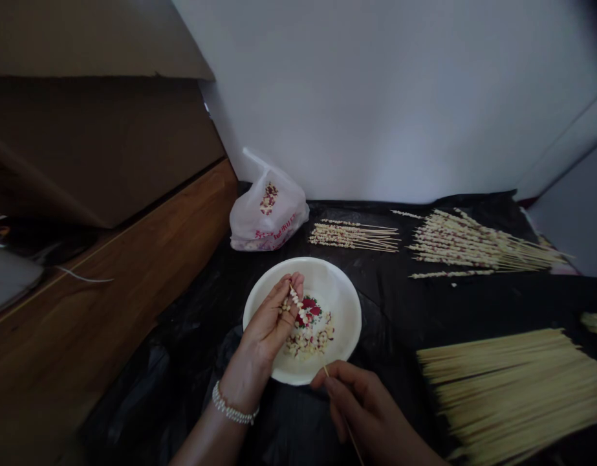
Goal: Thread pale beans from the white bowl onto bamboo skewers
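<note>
My right hand (pixel 363 398) pinches a thin wooden skewer (pixel 326 370) near the front rim of a white bowl (pixel 349 291). The skewer slants up and left, its upper part strung with small pale pieces (pixel 296 299). Over the bowl's left side, my left hand (pixel 271 317) is cupped, palm up, with its fingers curled around some loose pieces (pixel 284 307) beside the skewer's tip. More pale and dark-red pieces (pixel 308 343) lie in the bowl, which has a red flower print (pixel 312 309) on its bottom. What exactly the pieces are, I cannot tell.
Behind the bowl stands a white plastic bag (pixel 273 223) of similar pieces. Filled skewers lie in a small pile (pixel 334 234) and a bigger one (pixel 463 243). Bare skewers (pixel 516 388) are massed at right. Black plastic sheeting (pixel 390 310) covers the surface; cardboard (pixel 99 142) rises at left.
</note>
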`<control>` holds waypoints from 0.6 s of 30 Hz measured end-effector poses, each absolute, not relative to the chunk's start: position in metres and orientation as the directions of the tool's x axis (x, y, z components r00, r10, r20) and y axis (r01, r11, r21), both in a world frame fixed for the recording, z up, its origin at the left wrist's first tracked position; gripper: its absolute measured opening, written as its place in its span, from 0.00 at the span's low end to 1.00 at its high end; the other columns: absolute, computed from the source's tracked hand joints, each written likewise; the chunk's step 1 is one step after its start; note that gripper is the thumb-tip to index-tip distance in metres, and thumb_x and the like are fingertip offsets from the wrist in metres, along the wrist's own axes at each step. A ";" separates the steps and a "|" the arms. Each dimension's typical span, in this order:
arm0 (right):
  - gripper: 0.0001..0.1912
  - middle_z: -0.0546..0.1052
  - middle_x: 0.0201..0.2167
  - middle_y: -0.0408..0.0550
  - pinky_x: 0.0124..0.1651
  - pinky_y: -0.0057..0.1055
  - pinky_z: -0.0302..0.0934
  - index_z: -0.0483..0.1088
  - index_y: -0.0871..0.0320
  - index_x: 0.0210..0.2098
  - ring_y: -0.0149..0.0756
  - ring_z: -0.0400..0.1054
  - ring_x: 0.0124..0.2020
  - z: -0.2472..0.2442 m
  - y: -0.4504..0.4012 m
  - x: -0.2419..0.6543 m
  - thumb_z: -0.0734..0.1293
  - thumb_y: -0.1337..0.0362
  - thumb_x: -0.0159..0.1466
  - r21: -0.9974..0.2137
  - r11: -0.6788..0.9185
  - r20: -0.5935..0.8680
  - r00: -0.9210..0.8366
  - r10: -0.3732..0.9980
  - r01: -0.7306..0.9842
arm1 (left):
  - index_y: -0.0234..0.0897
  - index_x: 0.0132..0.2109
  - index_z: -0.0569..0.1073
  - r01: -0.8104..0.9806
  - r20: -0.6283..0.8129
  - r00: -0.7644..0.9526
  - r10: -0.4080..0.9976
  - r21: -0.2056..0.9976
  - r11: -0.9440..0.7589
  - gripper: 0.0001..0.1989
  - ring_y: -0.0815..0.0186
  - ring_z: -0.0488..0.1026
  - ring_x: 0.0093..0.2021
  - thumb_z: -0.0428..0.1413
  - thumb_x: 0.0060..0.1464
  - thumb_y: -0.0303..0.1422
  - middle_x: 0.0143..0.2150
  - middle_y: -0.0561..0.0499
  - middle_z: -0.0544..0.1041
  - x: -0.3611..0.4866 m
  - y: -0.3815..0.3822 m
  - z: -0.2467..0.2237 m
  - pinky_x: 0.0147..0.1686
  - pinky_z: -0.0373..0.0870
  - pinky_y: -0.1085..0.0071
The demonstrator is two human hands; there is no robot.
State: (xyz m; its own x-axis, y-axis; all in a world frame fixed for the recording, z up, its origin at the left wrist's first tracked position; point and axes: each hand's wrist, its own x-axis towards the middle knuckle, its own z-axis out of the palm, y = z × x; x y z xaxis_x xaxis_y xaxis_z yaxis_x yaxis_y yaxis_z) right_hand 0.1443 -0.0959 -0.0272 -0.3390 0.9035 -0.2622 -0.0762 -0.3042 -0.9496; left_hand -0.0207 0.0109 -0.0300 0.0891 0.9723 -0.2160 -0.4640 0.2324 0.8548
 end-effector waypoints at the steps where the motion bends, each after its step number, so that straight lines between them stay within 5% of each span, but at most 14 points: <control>1: 0.22 0.61 0.14 0.35 0.21 0.26 0.43 0.70 0.61 0.37 0.27 0.50 0.16 -0.028 -0.096 0.144 0.59 0.47 0.66 -0.951 -0.301 -0.259 -0.340 0.904 -0.075 | 0.45 0.56 0.73 -0.465 -0.228 0.083 0.970 0.852 0.240 0.22 0.56 0.57 0.67 0.57 0.54 0.26 0.60 0.48 0.73 -0.021 0.013 -0.030 0.62 0.62 0.58; 18: 0.23 0.61 0.14 0.35 0.21 0.26 0.43 0.71 0.62 0.36 0.27 0.50 0.16 -0.030 -0.097 0.143 0.60 0.46 0.66 -0.945 -0.319 -0.276 -0.333 0.901 -0.079 | 0.46 0.60 0.70 -0.400 -0.112 0.168 0.979 0.900 0.171 0.25 0.57 0.51 0.69 0.58 0.54 0.30 0.66 0.51 0.65 -0.023 0.010 -0.043 0.67 0.50 0.56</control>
